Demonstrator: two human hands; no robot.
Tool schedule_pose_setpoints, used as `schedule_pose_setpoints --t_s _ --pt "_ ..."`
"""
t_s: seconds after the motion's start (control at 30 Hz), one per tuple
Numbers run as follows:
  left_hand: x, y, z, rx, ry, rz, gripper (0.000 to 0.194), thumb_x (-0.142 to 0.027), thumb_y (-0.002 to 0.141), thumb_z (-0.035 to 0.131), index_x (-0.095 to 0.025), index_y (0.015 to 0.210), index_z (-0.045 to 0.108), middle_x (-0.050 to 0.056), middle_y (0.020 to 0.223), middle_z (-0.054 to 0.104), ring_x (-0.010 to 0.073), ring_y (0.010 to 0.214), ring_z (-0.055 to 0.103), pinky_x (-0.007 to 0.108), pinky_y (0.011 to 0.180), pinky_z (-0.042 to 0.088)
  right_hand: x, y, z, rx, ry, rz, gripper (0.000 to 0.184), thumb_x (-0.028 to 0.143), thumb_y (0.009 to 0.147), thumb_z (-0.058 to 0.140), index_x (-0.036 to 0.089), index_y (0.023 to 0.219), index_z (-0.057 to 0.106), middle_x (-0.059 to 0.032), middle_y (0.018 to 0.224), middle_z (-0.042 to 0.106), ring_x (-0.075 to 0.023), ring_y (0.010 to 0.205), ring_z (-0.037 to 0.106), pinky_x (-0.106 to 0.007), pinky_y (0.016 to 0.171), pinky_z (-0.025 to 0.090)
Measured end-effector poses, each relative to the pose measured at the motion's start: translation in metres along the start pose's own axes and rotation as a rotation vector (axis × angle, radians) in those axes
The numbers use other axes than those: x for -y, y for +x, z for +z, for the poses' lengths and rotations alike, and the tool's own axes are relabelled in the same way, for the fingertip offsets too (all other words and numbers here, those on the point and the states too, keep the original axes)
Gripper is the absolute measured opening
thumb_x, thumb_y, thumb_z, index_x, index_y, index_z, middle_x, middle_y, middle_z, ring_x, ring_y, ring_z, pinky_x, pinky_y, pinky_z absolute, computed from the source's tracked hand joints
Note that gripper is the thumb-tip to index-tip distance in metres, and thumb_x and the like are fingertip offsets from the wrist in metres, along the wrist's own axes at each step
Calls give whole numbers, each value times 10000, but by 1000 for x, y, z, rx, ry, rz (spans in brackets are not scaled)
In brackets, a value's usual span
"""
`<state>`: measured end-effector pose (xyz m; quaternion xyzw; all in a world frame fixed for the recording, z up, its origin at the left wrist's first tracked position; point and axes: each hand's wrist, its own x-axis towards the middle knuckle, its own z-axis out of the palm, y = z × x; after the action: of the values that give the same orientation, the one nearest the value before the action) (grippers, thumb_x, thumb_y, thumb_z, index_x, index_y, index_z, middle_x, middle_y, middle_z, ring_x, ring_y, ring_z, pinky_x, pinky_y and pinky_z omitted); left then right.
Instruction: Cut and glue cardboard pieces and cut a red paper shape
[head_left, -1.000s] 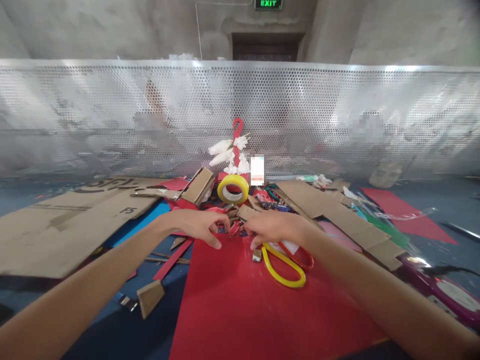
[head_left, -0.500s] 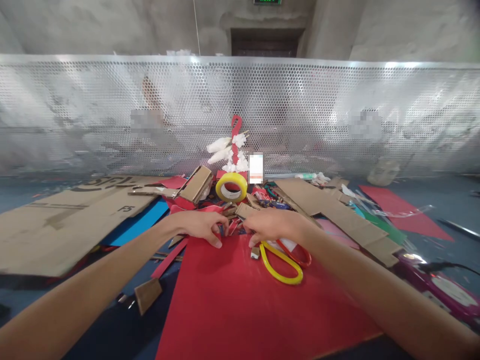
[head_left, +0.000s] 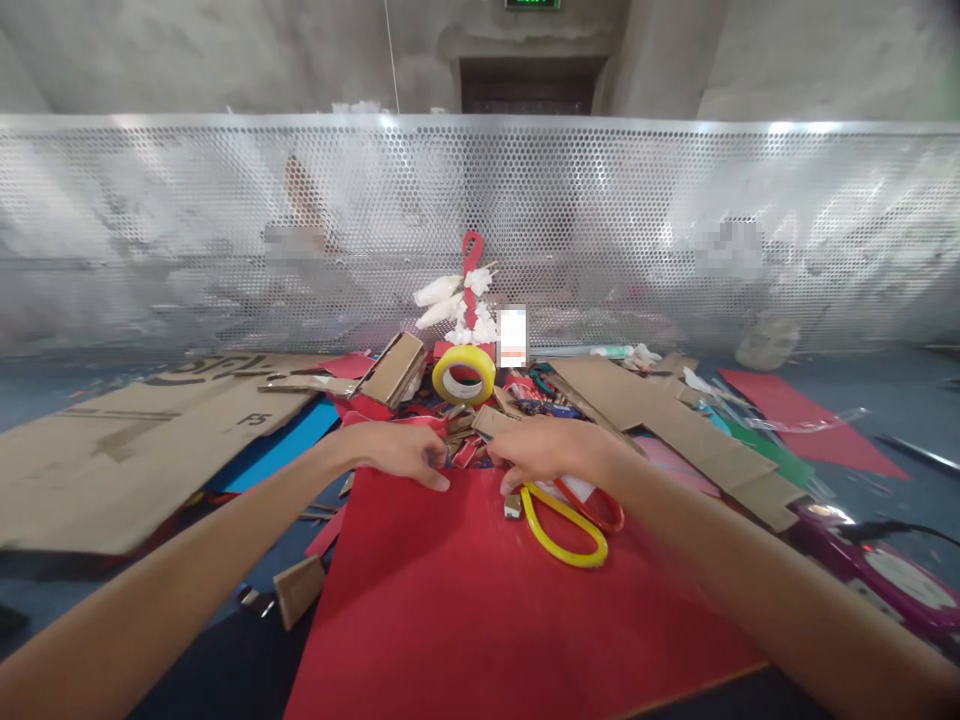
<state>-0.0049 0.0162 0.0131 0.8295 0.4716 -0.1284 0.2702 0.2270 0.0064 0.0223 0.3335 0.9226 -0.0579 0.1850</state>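
A large red sheet (head_left: 465, 590) lies in front of me, with its far edge between my hands. My left hand (head_left: 397, 450) is closed at the sheet's far left part, thumb on top and fingers curled over the edge. At the far edge further right, my right hand (head_left: 547, 450) is closed with bent fingers, their tips partly hidden. Scissors with one yellow handle (head_left: 562, 540) and one red handle (head_left: 600, 510) rest on the sheet below my right hand. A small cardboard scrap (head_left: 512, 506) sits beside them.
Behind my hands stand a yellow tape roll (head_left: 463, 375) and a red-and-white craft piece (head_left: 471, 300) before a perforated metal panel (head_left: 600, 220). Cardboard sheets (head_left: 172, 420) lie left, cardboard strips (head_left: 675, 440) right. A purple power strip (head_left: 885, 570) is at the right edge.
The red sheet's left side has shifted a little to the left, covering more of a red strip. My left thumb has moved slightly right; my right hand is almost unchanged.
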Motion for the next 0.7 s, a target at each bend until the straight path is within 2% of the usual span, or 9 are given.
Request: schedule_pose_setpoints --t_s 0.13,0.27,0.37,0.47,0.53,0.63,0.7 --pt "6 4 2 -1 -74 84 379 -574 807 688 -196 807 659 25 768 641 188 717 553 285 603 378 -1 -1 1 -6 4 -3 326 414 909 717 141 1087 724 -93 996 717 -210 790 632 -282 573 305" --pt "6 4 0 15 -59 109 327 -514 790 705 -189 795 672 24 742 641 179 683 544 276 574 358 -3 -1 2 -7 13 1 344 413 900 724 136 1103 716 -100 1015 713 -214 816 628 -277 581 311" --pt "8 -2 -9 60 -16 101 298 -476 776 699 -181 752 664 25 722 636 162 632 521 268 539 331 -5 1 3 -15 19 -12 326 407 902 720 135 1082 719 -98 982 711 -212 796 621 -278 585 313" --pt "15 -21 -26 80 24 -5 265 -448 766 698 -186 804 698 21 727 650 154 602 516 260 526 316 -5 2 4 -12 25 -13 308 398 900 727 136 1061 726 -97 959 709 -213 798 622 -277 597 320" --pt "25 -40 -41 77 67 -21 238 -417 754 709 -180 754 688 17 725 647 159 653 536 246 562 337 -4 2 4 -24 22 -13 293 393 904 726 131 1035 732 -98 943 706 -217 805 626 -277 608 327" --pt "45 -75 -66 5 73 -49 222 -392 792 688 -170 796 697 -11 792 660 154 755 563 208 654 372 -3 0 3 -35 22 -27 283 380 910 719 125 1032 738 -98 942 710 -226 813 640 -281 620 348" --pt "61 -98 -80 -15 -6 -115 293 -449 828 685 -156 818 678 -24 787 652 143 757 562 191 664 374 -3 -1 3 -45 26 -36 309 385 891 736 134 1072 738 -105 1005 718 -242 857 656 -286 640 377"
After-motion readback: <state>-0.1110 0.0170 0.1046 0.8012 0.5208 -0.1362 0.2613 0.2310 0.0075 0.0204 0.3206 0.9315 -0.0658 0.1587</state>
